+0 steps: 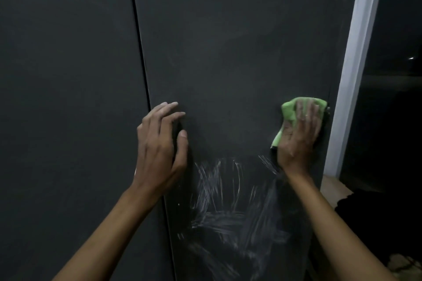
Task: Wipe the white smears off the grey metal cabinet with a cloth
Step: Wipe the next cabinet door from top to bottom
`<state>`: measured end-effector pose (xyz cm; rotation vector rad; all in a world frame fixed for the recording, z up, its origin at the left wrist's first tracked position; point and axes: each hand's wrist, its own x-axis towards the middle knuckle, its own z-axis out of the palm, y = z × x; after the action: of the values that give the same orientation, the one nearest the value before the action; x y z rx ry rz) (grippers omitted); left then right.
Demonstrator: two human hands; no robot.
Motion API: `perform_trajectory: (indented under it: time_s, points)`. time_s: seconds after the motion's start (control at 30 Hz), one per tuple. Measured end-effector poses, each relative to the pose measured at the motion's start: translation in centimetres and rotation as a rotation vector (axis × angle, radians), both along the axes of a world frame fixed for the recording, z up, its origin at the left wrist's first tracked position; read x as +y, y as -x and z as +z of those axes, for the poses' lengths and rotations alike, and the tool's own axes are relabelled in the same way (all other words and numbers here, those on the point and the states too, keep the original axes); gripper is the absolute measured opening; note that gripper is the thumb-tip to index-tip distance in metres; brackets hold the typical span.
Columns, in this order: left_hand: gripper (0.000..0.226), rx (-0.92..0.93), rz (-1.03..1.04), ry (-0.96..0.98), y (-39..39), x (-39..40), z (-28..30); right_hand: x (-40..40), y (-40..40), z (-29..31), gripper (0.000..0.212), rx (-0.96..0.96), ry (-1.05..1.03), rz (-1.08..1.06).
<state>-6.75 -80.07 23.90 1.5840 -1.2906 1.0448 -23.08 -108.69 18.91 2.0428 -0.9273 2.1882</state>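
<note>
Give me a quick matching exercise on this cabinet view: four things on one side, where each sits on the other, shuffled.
Things:
1. green cloth
2. white smears
3. left hand
4. white frame

Places:
A. lower part of the right door
B. just right of the seam between the doors
C. beside the cabinet's right edge
D. under the right hand, near the door's right edge

Pairs: 1-D, 2-A, 3-B, 4-C

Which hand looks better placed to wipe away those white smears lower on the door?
The right hand: it already presses the green cloth on the cabinet door, just above the white smears. The left hand is bare.
</note>
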Motion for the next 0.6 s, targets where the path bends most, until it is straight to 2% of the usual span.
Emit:
perform_trajectory:
  time_s: [0.13,0.23,0.5,0.6]
  points:
    - [0.034,-0.004,0.013,-0.012,0.1,0.2,-0.3,1.1,-0.9,0.7,0.057,-0.226,-0.256,0.030]
    - [0.035,-0.004,0.032,-0.021,0.0,0.6,-0.5,4.3,-3.6,1.4,0.058,-0.245,-0.287,0.055]
    - [0.037,0.021,0.089,0.007,-0.7,2.8,-1.1,14.0,-10.8,-0.9,0.057,0.276,0.222,0.200]
    - [0.037,0.048,0.097,0.027,-0.8,3.1,-1.5,15.6,-12.1,-3.1,0.064,0.391,0.337,0.272]
